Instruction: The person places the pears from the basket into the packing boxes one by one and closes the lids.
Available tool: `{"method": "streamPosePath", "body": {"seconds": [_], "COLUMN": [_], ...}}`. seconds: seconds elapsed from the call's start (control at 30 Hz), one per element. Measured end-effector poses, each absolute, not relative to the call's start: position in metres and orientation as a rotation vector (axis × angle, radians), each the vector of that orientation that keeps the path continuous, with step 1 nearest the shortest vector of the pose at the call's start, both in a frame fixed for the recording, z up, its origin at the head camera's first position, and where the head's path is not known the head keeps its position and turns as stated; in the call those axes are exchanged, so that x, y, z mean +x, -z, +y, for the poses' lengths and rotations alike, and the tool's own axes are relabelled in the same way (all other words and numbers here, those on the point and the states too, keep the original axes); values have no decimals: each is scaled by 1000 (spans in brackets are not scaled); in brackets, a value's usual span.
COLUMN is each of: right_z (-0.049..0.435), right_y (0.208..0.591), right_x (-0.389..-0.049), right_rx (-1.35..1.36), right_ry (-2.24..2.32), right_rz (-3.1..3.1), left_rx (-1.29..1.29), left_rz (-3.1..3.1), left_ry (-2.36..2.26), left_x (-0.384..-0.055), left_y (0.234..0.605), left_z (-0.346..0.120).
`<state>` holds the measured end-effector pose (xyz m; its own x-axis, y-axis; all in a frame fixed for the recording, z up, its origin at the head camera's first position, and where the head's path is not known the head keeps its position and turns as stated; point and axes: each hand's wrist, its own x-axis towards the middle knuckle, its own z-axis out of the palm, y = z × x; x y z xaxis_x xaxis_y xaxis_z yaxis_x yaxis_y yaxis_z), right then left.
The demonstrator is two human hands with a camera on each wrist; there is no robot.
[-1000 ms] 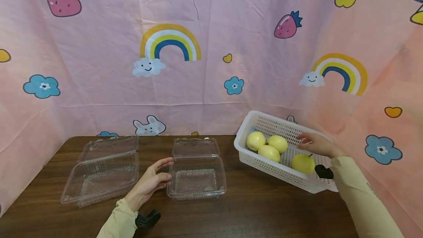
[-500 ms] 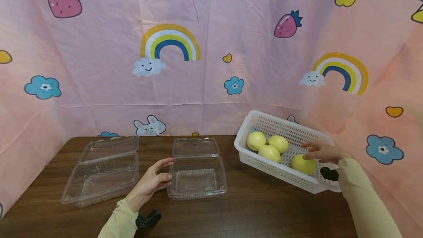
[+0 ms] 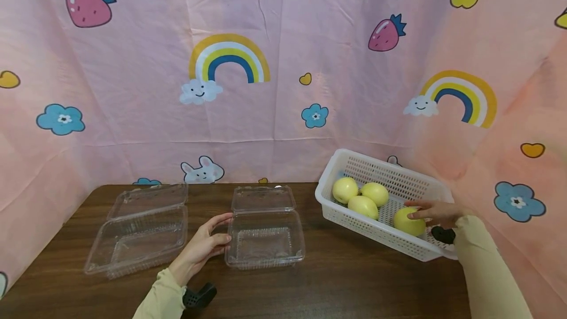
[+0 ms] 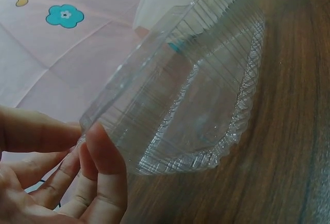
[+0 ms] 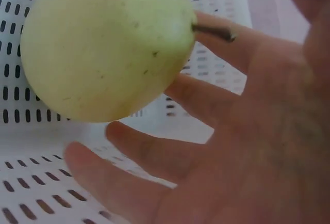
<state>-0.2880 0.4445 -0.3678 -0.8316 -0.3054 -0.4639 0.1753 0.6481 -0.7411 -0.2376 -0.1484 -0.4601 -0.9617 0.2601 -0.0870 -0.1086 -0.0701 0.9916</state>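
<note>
On the table, my left hand [image 3: 201,245] pinches the left rim of a clear plastic clamshell box [image 3: 266,242], whose lid is folded back. In the left wrist view, the thumb and fingers [image 4: 105,149] meet at the box's rim [image 4: 124,84]. At the right, my right hand [image 3: 440,214] reaches into a white perforated basket [image 3: 372,233], over a yellow-green pear [image 3: 408,222]. Seen from the right wrist, its spread fingers [image 5: 149,152] lie along the side and underside of the pear [image 5: 108,48], beside the brown stem.
Several more pale yellow-green fruits [image 3: 363,207] lie together at the basket's left end. A second clear clamshell box [image 3: 141,240], lid back, stands on the dark wooden table [image 3: 328,284] at the left. A pink printed cloth [image 3: 283,156] hangs behind the table.
My right hand has drawn back to the right and come down onto the near pear, covering its stem in the head view. The left hand keeps its hold on the box.
</note>
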Motion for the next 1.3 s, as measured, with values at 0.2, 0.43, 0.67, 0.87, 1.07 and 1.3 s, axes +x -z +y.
{"method": "streamPosePath", "body": {"seconds": [0.2, 0.43, 0.67, 0.87, 1.07, 1.3], "right_z": [448, 454, 454, 450, 446, 440], "right_y": [378, 390, 402, 405, 399, 390], "right_x": [-297, -302, -305, -302, -300, -295], "right_rx": [-117, -121, -155, -48, -80, -102], "right_ry": [1107, 1128, 1308, 1445, 1535, 1633], "right_rz": [2263, 2245, 2186, 2210, 2152, 2146], "left_rx": [167, 167, 152, 186, 156, 153], "left_rz": [1928, 1937, 1934, 1922, 1940, 1959], "left_ry": [-2150, -2130, -2133, -2136, -2128, -2112], "left_x": [-236, -237, -238, -236, -238, -240], "left_y": [460, 462, 462, 462, 461, 461], "left_z": [-149, -147, -148, -148, -147, -148]}}
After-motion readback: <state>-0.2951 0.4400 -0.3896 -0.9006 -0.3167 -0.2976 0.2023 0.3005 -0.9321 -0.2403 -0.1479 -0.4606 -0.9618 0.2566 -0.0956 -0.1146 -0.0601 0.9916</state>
